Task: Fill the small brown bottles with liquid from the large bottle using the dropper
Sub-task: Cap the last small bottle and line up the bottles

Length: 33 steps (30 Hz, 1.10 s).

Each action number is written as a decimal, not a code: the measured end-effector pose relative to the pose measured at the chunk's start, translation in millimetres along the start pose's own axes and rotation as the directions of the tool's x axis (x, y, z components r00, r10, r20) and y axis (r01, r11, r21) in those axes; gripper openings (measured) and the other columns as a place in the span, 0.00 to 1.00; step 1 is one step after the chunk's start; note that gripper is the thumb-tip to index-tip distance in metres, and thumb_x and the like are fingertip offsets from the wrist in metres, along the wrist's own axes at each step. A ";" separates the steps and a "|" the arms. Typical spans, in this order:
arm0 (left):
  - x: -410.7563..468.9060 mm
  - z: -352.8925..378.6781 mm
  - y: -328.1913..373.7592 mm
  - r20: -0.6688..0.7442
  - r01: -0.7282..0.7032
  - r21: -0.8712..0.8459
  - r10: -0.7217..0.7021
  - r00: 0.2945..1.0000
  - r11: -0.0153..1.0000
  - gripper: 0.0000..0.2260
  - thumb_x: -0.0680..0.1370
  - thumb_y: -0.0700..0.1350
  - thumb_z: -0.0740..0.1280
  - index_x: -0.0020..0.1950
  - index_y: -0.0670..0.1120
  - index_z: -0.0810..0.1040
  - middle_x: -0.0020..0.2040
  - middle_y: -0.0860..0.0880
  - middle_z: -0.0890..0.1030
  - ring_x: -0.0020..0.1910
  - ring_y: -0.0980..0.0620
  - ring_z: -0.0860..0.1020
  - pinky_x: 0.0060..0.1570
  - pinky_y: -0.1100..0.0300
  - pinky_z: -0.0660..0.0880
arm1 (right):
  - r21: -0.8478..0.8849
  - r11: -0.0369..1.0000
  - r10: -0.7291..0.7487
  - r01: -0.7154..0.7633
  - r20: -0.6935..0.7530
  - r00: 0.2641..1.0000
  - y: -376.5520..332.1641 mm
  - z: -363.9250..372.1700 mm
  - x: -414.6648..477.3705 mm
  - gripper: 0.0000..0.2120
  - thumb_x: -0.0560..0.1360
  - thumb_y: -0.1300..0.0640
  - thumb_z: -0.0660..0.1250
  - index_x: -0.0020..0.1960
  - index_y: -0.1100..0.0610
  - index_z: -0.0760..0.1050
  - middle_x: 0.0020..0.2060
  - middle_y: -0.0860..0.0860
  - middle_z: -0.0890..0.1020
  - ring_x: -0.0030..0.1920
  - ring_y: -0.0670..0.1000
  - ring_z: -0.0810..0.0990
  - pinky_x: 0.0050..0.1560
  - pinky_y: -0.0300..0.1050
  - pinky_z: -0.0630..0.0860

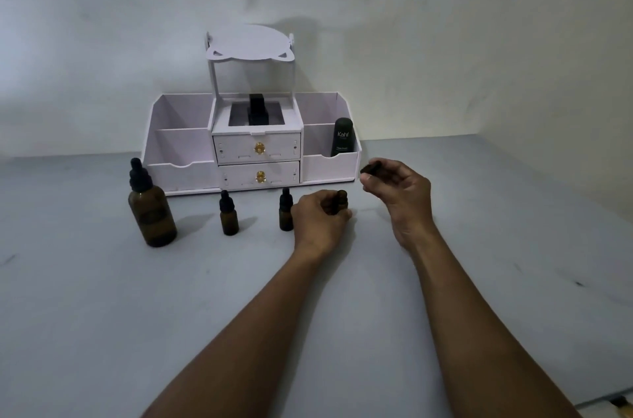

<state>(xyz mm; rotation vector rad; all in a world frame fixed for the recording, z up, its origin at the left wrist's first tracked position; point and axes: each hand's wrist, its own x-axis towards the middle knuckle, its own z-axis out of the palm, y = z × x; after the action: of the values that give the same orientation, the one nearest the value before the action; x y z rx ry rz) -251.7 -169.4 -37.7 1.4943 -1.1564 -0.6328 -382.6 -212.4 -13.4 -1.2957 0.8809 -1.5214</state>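
Observation:
The large brown bottle (152, 212) with its black dropper cap stands at the left of the grey table. To its right stand two small brown bottles (228, 214) (285, 210), both capped. My left hand (318, 217) grips a third small brown bottle (342, 199) that stands open on the table, only its neck showing. My right hand (399, 186) is raised just right of it and pinches a black dropper cap (371, 167) between thumb and fingers.
A white cosmetic organiser (253, 143) with two drawers stands against the wall behind the bottles. A black tube (342, 136) stands in its right compartment and a dark bottle (257, 109) in its middle well.

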 end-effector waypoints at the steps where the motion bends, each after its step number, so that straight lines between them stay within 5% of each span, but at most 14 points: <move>1: 0.2 -0.4 -0.2 0.000 0.001 0.001 -0.001 1.000 1.000 0.18 0.73 0.39 0.77 0.62 0.43 0.83 0.56 0.47 0.86 0.51 0.55 0.83 0.59 0.65 0.77 | -0.021 1.000 -0.020 0.020 -0.005 1.000 -1.0 0.9 -0.5 0.13 0.69 0.68 0.77 0.51 0.57 0.84 0.43 0.52 0.87 0.44 0.50 0.85 0.50 0.44 0.82; 4: 0.0 -0.5 -0.9 -0.007 0.017 0.004 -0.017 1.000 1.000 0.17 0.73 0.38 0.77 0.62 0.43 0.83 0.55 0.48 0.86 0.47 0.58 0.81 0.53 0.70 0.74 | -0.103 0.993 -0.066 0.064 -0.016 0.998 0.1 2.0 -0.8 0.13 0.69 0.66 0.77 0.53 0.57 0.84 0.45 0.52 0.87 0.46 0.50 0.85 0.54 0.44 0.82; 9: -0.9 -1.3 0.0 0.010 0.045 -0.031 -0.045 0.999 0.998 0.17 0.73 0.36 0.76 0.61 0.44 0.84 0.53 0.49 0.86 0.48 0.56 0.83 0.61 0.60 0.78 | -0.202 0.975 -0.085 0.095 0.058 0.995 5.5 5.3 -0.6 0.14 0.70 0.66 0.77 0.54 0.60 0.83 0.45 0.54 0.87 0.45 0.48 0.85 0.53 0.41 0.81; 15: -2.6 -1.2 -3.7 0.021 0.040 -0.071 -0.039 0.999 0.997 0.15 0.72 0.34 0.72 0.56 0.48 0.86 0.45 0.54 0.87 0.43 0.60 0.85 0.49 0.60 0.83 | -0.466 0.871 -0.078 0.157 0.184 0.980 18.4 14.0 -3.9 0.15 0.71 0.61 0.77 0.57 0.56 0.83 0.49 0.51 0.87 0.49 0.48 0.85 0.48 0.40 0.79; 19: -0.3 -2.3 -4.9 0.031 0.020 -0.054 -0.019 0.999 0.998 0.15 0.73 0.33 0.72 0.56 0.48 0.86 0.44 0.56 0.86 0.42 0.62 0.84 0.49 0.65 0.81 | -0.465 0.875 -0.068 0.136 0.160 0.985 18.5 12.8 -3.4 0.17 0.70 0.59 0.78 0.59 0.55 0.83 0.50 0.50 0.86 0.49 0.47 0.84 0.45 0.38 0.77; 24: 1.3 -2.4 -6.4 0.032 0.026 -0.052 -0.024 0.999 0.998 0.16 0.74 0.34 0.73 0.59 0.46 0.85 0.48 0.52 0.87 0.43 0.63 0.82 0.47 0.68 0.77 | -0.458 0.871 -0.117 0.177 0.157 0.981 15.3 13.6 -4.7 0.12 0.74 0.63 0.73 0.56 0.54 0.84 0.50 0.48 0.87 0.51 0.47 0.84 0.55 0.49 0.83; 28: 1.9 -0.6 -7.0 0.019 0.038 -0.050 -0.037 0.999 0.998 0.15 0.73 0.34 0.75 0.58 0.47 0.85 0.48 0.52 0.87 0.43 0.63 0.83 0.53 0.63 0.81 | -0.451 0.878 -0.138 0.164 0.089 0.986 14.7 16.5 -4.5 0.14 0.72 0.57 0.77 0.57 0.54 0.83 0.47 0.50 0.86 0.48 0.48 0.84 0.52 0.41 0.82; 33: -0.5 1.0 -6.2 0.017 0.063 -0.078 -0.062 0.998 0.995 0.16 0.73 0.33 0.74 0.58 0.46 0.85 0.50 0.51 0.87 0.43 0.62 0.82 0.45 0.68 0.78 | -0.418 0.893 -0.139 0.165 0.094 0.986 15.7 17.8 -5.6 0.10 0.73 0.61 0.75 0.53 0.55 0.85 0.47 0.49 0.87 0.48 0.45 0.85 0.55 0.42 0.82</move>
<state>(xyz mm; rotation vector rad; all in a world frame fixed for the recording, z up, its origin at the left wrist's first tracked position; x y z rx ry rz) -250.7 -169.8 -44.0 1.4652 -1.0873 -0.7251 -362.0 -211.4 -26.5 -1.7527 1.1358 -1.4448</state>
